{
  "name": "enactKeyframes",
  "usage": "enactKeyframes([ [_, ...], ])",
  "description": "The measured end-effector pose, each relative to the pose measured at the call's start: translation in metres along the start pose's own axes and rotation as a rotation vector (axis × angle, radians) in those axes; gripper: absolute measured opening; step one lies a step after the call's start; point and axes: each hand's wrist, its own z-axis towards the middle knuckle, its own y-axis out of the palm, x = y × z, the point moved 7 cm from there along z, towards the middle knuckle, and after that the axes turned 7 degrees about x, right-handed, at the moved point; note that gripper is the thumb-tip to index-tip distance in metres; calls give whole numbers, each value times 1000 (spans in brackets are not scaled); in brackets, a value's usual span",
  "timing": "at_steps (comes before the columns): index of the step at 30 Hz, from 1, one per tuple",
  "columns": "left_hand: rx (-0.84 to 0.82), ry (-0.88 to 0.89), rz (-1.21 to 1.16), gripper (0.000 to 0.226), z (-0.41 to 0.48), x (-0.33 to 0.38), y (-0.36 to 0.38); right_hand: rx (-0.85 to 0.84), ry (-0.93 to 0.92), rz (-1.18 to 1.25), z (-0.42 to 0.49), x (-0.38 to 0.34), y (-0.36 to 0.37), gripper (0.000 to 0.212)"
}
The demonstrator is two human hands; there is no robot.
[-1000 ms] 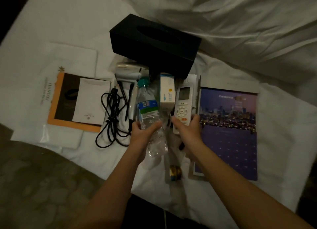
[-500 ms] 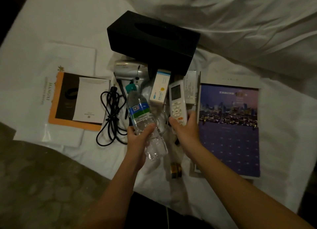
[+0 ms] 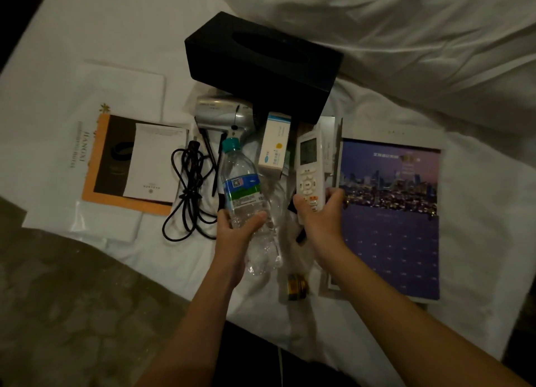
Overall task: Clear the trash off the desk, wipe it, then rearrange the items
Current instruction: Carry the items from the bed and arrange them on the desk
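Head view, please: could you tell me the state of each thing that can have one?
Water bottle: capped, gripped by left hand.
Remote: gripped by right hand.
Tissue box: no tissue showing at its slot.
Black cord: loosely bundled.
Small box: looks closed.

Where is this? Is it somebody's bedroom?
Probably a hotel room. The things lie on a white bed sheet, a white folder seems to bear a hotel's name, and a hair dryer sits by a black tissue box.
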Motion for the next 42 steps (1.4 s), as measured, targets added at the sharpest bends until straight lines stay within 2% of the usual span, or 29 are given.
enactKeyframes([
  [4, -59, -47, 9, 70, 7, 1, -6, -42, 26, 7, -4, 1, -4, 38],
  [10, -48, -29, 6, 63, 8, -6, -9, -48, 28, 9, -7, 3, -7, 38],
  [13, -22, -31, -21, 69, 8, -9, -12, -51, 43, 18, -9, 5, -11, 39],
  [18, -4, -47, -55, 72, 10, -12, -18, -69, 144, 160, -7, 15, -26, 48],
  [22, -37, -52, -27, 76, 8, -18, -17, -179, 192, 245, -14, 20, -19, 25],
  [24, -54, -62, -28, 73, 5, -21, -15, -211, 188, 228, -18, 21, -12, 23],
  [29, -90, -82, -11, 70, 3, -28, -11, -197, 202, 225, -17, 26, -2, 35],
  [32, -137, -107, -36, 63, 4, -27, -9, -253, 218, 219, -16, 25, 10, 33],
  [34, -161, -108, -53, 67, 3, -30, -10, -292, 199, 187, -15, 23, 19, 32],
  [38, -38, -91, -142, 71, 7, -31, -29, -326, 184, 185, -10, 24, 28, 40],
  [42, -1, -84, -178, 82, 12, -30, -50, -324, 212, 175, -5, 27, 30, 52],
])
